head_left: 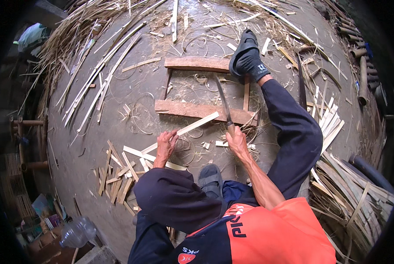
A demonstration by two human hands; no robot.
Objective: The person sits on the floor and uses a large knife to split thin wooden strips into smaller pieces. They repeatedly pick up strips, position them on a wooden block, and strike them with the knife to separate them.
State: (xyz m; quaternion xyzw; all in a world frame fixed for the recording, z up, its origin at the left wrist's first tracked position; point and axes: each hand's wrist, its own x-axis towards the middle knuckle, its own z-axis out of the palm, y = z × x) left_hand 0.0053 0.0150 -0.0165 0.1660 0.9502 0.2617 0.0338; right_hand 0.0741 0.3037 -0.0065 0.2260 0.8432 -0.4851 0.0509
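Observation:
My right hand [237, 141] is wrapped round the wooden handle of a long knife [223, 97]. Its blade points away from me and crosses the near rail of a low wooden frame [197, 110] on the floor. My left hand [166, 143] is closed on a pale bamboo strip [199, 124], whose far end rests at the frame's near rail, left of the blade. A small gap shows between strip and knife. My outstretched foot [246, 55] in a dark sandal presses against the frame's far right corner.
Short bamboo strips [118, 176] lie piled left of my knee. Long thin slats [100, 83] spread at the far left, and a tied bundle of strips [350, 193] sits at the right. A clear plastic bottle [78, 232] is at the lower left. Shavings litter the floor.

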